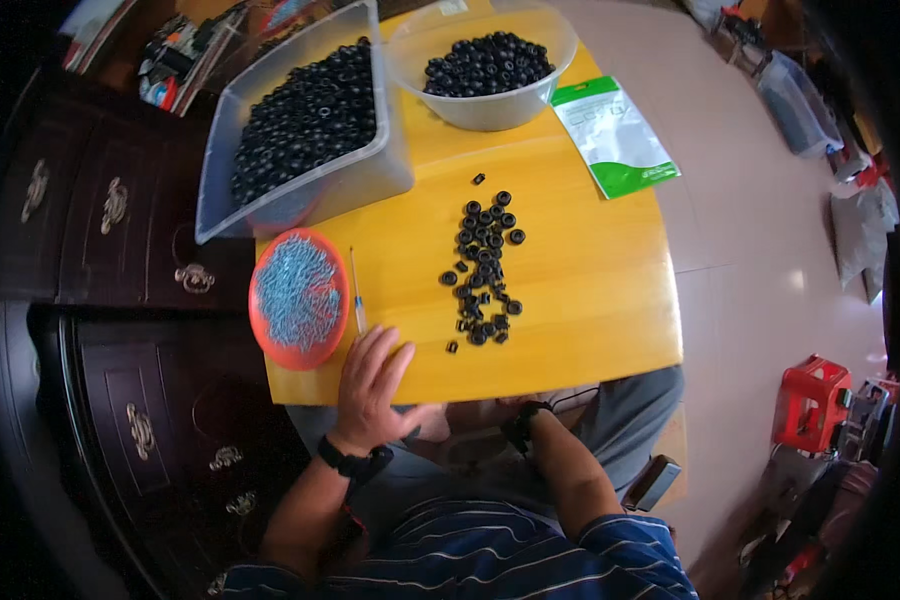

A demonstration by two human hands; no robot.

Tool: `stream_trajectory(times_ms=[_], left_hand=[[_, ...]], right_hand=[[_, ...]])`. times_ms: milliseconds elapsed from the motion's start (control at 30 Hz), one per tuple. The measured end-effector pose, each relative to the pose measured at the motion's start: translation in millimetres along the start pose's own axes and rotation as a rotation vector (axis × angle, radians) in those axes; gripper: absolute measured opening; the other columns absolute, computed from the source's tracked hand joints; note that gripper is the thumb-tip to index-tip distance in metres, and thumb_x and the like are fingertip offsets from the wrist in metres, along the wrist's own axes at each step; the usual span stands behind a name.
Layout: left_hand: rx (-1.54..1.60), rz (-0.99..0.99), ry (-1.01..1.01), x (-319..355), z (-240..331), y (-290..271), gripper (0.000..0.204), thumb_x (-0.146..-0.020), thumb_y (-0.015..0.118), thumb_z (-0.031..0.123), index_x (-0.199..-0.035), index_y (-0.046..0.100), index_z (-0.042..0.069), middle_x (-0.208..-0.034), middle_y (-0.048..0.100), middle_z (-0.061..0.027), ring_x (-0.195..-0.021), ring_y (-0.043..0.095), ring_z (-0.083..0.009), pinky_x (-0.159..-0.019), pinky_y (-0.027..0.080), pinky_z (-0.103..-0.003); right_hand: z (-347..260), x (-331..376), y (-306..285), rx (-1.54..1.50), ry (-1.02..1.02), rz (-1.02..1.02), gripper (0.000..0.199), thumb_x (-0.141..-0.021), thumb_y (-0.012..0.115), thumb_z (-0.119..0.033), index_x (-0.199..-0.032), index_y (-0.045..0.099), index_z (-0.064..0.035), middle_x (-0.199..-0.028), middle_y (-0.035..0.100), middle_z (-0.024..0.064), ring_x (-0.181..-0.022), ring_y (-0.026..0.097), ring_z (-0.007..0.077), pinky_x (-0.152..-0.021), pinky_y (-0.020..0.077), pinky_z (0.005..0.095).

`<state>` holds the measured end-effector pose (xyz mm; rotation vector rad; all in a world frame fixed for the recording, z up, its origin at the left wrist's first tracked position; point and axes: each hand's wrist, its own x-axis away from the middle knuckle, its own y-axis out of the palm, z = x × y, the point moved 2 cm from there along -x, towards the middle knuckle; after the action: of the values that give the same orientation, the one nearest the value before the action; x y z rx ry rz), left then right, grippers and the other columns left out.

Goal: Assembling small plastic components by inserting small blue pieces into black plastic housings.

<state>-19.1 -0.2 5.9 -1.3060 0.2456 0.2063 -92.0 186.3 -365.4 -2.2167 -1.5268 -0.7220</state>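
Note:
My left hand (372,392) lies at the near edge of the yellow table, fingers stretched out and thumb apart. Its fingertips are right by the handle end of a thin screwdriver (359,302); whether they touch it I cannot tell. Beside that, an orange-red oval dish (257,318) holds a heap of small bluish-grey screws (298,292). Small black ring-shaped plastic parts (483,257) are scattered over the middle of the table. My right hand (516,401) is mostly hidden under the table's near edge, below a dark wristband, so its fingers do not show.
A large clear bin (395,165) of black rings stands far left, a round clear tub (490,113) of them far centre. A green and white packet (616,137) overhangs the right edge. Dark drawers (120,215) flank the left; a red crate (812,405) sits on the floor.

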Motion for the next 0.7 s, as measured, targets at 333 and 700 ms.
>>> stream_trajectory(times_ms=[333, 700], left_hand=[[-0.147, -0.016, 0.024, 16, 13, -17, 0.077, -0.073, 0.068, -0.004, -0.147, 0.05, 0.009, -0.15, 0.047, -0.0178, -0.141, 0.043, -0.0388, -0.117, 0.037, -0.047], [-0.13, 0.016, 0.069, 19, 14, -13, 0.071, -0.077, 0.064, -0.006, -0.146, 0.052, 0.009, -0.151, 0.047, -0.02, -0.141, 0.044, -0.0396, -0.117, 0.037, -0.048]], right_hand=[[-139, 134, -21, -1.214, -0.091, 0.258, 0.022, -0.097, 0.057, -0.025, -0.108, 0.062, -0.0068, -0.107, 0.071, 0.0095, -0.097, 0.069, 0.0236, -0.086, 0.0553, 0.0375], [-204, 228, -11, -1.073, -0.347, 0.221, 0.018, -0.101, 0.058, -0.025, -0.106, 0.063, -0.0081, -0.111, 0.073, 0.0105, -0.096, 0.071, 0.0195, -0.086, 0.0555, 0.0326]])
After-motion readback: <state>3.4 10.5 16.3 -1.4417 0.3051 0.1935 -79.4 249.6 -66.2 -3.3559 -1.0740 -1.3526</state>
